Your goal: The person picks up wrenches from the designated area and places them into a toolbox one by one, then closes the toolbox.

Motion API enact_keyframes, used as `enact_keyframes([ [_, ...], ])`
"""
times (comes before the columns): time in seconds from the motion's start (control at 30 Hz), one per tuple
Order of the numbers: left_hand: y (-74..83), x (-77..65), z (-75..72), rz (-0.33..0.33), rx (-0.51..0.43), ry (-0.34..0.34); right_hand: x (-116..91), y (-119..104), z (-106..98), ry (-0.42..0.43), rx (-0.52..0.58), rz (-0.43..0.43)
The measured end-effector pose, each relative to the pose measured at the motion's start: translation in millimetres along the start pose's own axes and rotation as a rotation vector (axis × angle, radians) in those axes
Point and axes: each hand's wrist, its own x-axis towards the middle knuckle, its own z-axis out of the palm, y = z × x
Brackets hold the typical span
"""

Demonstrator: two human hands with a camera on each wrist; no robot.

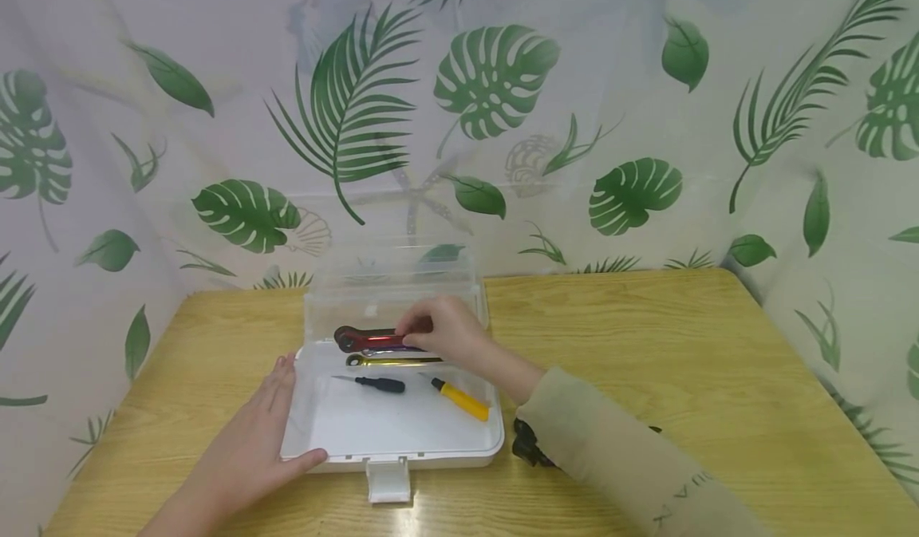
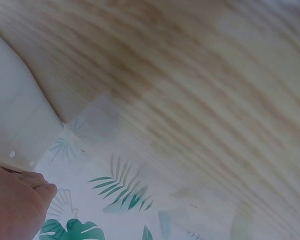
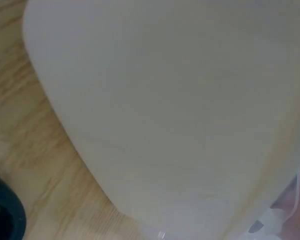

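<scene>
A white plastic box [image 1: 337, 433] lies on the table with its clear lid [image 1: 395, 282] raised at the back. My right hand [image 1: 448, 329] reaches over the box and pinches a red wrench [image 1: 376, 341] between thumb and fingers. Under and beside it show a dark tool and a bluish-purple one, mostly hidden. A gold wrench [image 1: 391, 361] lies just in front. Nearer still are a thin-tipped black screwdriver or awl [image 1: 384, 384] and a yellow-handled cutter [image 1: 463, 401]. Fairly straight fingers of my left hand [image 1: 262, 425] rest along the box's left side, thumb at its front edge.
A black object [image 1: 530, 445], partly hidden by the right sleeve [image 1: 610, 441], lies right of the box. A dark ring-shaped thing [image 3: 5, 210] shows in the right wrist view. The box's latch [image 1: 388, 481] hangs out over the wooden table [image 1: 610, 321]. Leaf-patterned cloth stands behind.
</scene>
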Motion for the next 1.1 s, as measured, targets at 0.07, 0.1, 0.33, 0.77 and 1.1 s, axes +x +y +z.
enact_keyframes([
  [0.07, 0.3, -0.3, 0.3, -0.001, 0.002, -0.002, 0.5, 1.4, 1.0, -0.002, -0.005, 0.001],
  [0.1, 0.4, -0.4, 0.5, -0.001, 0.004, -0.002, 0.6, 1.9, 1.3, -0.003, -0.01, -0.001],
  [0.33, -0.5, -1.0, 1.9, -0.004, -0.006, -0.004, 0.2, 2.1, 3.9, 0.011, -0.006, -0.004],
  [0.77, -1.5, -0.2, 0.8, 0.007, -0.005, 0.005, -4.5, 1.5, 9.2, 0.086, -0.112, -0.044],
  [1.1, -1.1, -0.7, 0.0, 0.032, -0.002, 0.024, -6.4, 2.5, 8.2, 0.113, -0.069, -0.055],
])
